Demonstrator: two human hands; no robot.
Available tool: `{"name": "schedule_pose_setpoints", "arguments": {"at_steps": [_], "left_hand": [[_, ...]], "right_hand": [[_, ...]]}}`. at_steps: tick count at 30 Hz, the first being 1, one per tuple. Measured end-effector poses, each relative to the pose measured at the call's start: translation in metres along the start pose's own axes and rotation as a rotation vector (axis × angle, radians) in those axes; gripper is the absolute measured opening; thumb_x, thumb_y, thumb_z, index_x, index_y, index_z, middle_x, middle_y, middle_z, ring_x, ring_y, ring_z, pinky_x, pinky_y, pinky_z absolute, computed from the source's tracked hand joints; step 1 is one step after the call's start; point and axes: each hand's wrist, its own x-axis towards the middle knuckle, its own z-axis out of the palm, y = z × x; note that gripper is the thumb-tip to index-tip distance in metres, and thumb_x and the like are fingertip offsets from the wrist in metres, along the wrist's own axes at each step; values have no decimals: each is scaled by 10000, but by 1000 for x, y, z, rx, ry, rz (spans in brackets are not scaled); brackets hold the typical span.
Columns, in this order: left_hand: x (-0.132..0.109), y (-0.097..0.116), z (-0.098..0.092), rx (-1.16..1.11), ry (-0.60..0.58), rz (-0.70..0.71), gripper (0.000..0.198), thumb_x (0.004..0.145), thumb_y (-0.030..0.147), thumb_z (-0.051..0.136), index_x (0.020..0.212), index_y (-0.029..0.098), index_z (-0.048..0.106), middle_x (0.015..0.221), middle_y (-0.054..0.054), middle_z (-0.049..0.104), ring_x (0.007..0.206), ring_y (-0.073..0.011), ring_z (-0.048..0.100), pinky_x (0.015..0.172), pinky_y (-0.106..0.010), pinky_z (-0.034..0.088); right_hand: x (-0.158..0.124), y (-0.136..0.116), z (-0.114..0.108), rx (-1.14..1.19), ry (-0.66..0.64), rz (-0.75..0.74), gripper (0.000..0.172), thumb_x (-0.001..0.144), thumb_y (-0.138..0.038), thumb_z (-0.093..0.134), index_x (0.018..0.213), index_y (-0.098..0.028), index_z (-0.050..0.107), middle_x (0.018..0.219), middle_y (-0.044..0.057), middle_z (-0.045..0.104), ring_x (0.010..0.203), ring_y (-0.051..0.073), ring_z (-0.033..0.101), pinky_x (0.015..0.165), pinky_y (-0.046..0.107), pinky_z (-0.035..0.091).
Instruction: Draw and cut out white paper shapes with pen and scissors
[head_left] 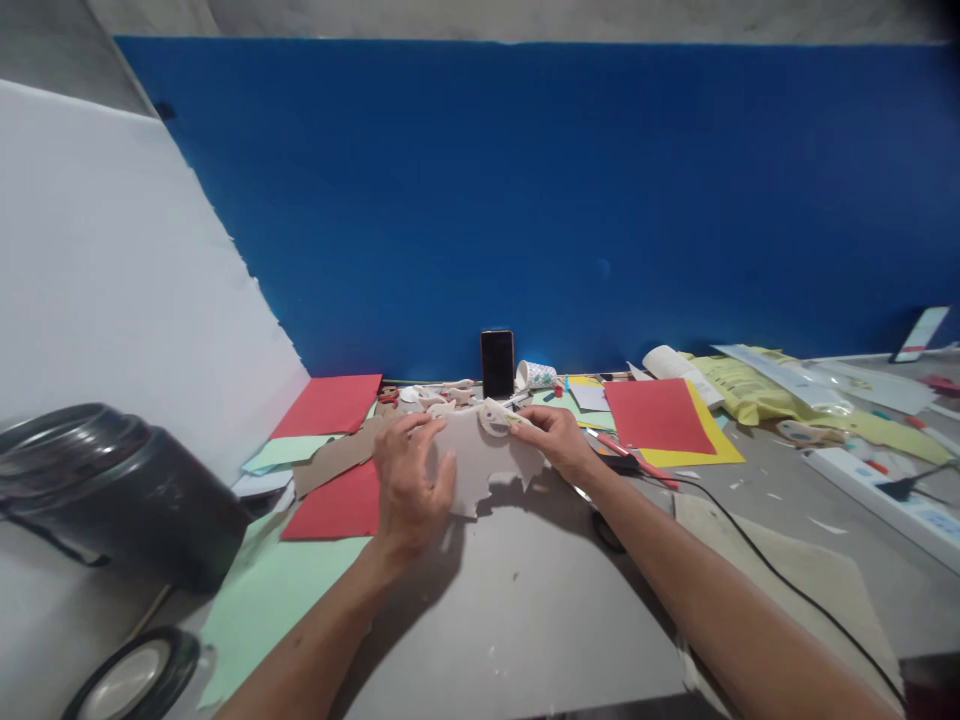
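Observation:
A pale sheet of card [469, 465] with a ragged, cut-out lower edge stands tilted up between my hands. My left hand [412, 470] is closed on its left side, fingers behind and thumb in front. Against the card's top edge lies a small rounded cut-out piece [493, 420], light with dark markings. My right hand [559, 440] pinches the right end of that piece between thumb and fingers. The fingertips partly hide where the piece and the card meet.
A phone [497, 362] stands upright behind the hands, beside a tipped paper cup [536, 375]. Red sheets [660, 415] and green paper [285, 590] flank the work spot. A black flask [112, 490] is at left, a power strip [885, 505] at right, and a black cable [780, 570] crosses the table.

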Motion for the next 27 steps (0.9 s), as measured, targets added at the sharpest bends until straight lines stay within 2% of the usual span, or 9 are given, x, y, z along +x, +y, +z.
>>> {"name": "schedule_pose_setpoints", "arguments": {"at_steps": [4, 6, 8, 12, 14, 17, 22, 27], "left_hand": [[1, -4, 1, 12, 49, -103, 501, 901, 314, 582, 1387, 254, 474, 1355, -131, 527, 1339, -341, 451, 1160, -562, 341], [3, -8, 0, -32, 54, -254, 613, 897, 360, 600, 1463, 254, 390, 1430, -141, 474, 1374, -337, 425, 1160, -546, 355], [7, -13, 1, -149, 22, -429, 642, 888, 407, 616, 1466, 238, 393, 1416, -146, 498, 1327, -321, 485, 1102, -495, 433], [11, -16, 4, -513, -161, -672, 485, 839, 516, 655, 1178, 172, 613, 1108, -108, 693, 1028, -258, 662, 881, -371, 545], [10, -15, 7, -696, -256, -774, 479, 776, 546, 715, 1044, 153, 659, 970, -90, 736, 861, -242, 694, 775, -352, 557], [7, -12, 10, -860, -334, -878, 469, 705, 515, 799, 963, 138, 690, 870, -82, 763, 708, -231, 697, 672, -339, 550], [6, -16, 14, -934, -344, -920, 412, 675, 406, 853, 963, 142, 722, 873, -68, 781, 694, -206, 702, 655, -305, 546], [9, -25, 20, -1087, -272, -1054, 303, 685, 332, 830, 901, 157, 710, 845, -45, 766, 683, -176, 691, 550, -239, 500]], "right_hand": [[4, 5, -1, 157, 69, 73, 364, 699, -501, 824, 868, -185, 762, 763, 20, 703, 663, 175, 607, 603, 283, 448], [7, 8, -1, 250, 107, 129, 391, 661, -499, 845, 866, -180, 750, 748, 21, 699, 640, 175, 610, 588, 287, 452], [9, 11, -1, 332, 129, 169, 408, 635, -490, 857, 864, -176, 736, 751, 25, 705, 642, 179, 623, 595, 293, 467], [12, 16, -2, 382, 146, 187, 401, 618, -476, 856, 835, -172, 711, 743, 32, 710, 659, 188, 642, 605, 296, 486], [13, 18, -3, 357, 156, 181, 397, 621, -477, 845, 839, -172, 713, 744, 34, 714, 662, 192, 647, 600, 298, 490], [14, 19, -7, 303, 163, 181, 417, 626, -460, 833, 921, -181, 740, 760, 32, 725, 673, 200, 659, 604, 306, 498], [17, 18, -17, 182, 155, 201, 437, 634, -355, 819, 1038, -193, 772, 813, 40, 751, 715, 209, 675, 644, 318, 505], [19, 18, -24, 102, 183, 176, 439, 667, -334, 778, 1076, -176, 778, 767, 33, 726, 639, 174, 616, 599, 302, 467]]}}
